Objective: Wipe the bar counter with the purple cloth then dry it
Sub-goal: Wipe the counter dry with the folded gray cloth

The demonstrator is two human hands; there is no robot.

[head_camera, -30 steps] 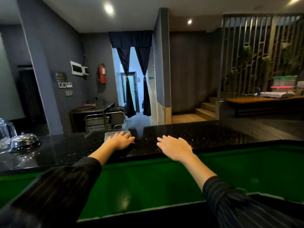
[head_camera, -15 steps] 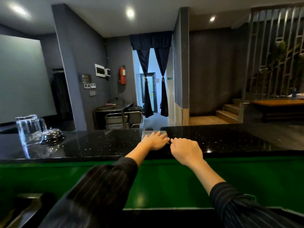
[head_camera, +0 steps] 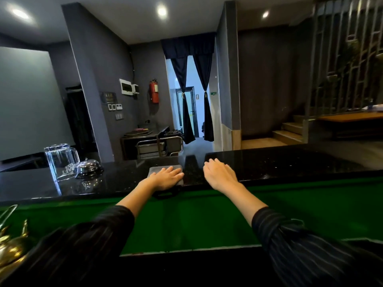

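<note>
The black speckled bar counter (head_camera: pixel 290 162) runs across the middle of the view, above a green front panel (head_camera: pixel 196 220). A folded cloth (head_camera: pixel 157 169), greyish in this light, lies flat on the counter near its front edge. My left hand (head_camera: pixel 165 178) presses palm-down on the cloth, fingers spread and pointing right. My right hand (head_camera: pixel 220 175) rests flat on the bare counter just to the right of the cloth, holding nothing, a small gap between the two hands.
An upturned clear glass pitcher (head_camera: pixel 60 160) and a shiny metal dome bell (head_camera: pixel 89 167) stand on the counter to the left. Brass-coloured objects (head_camera: pixel 10 245) sit low at the left edge. Beyond the counter are a steel trolley (head_camera: pixel 159 147) and stairs (head_camera: pixel 290 133).
The view has swung left, bringing the pitcher and bell closer to centre. My left hand has slid the cloth leftward along the counter and towards its front edge; my right hand followed beside it.
</note>
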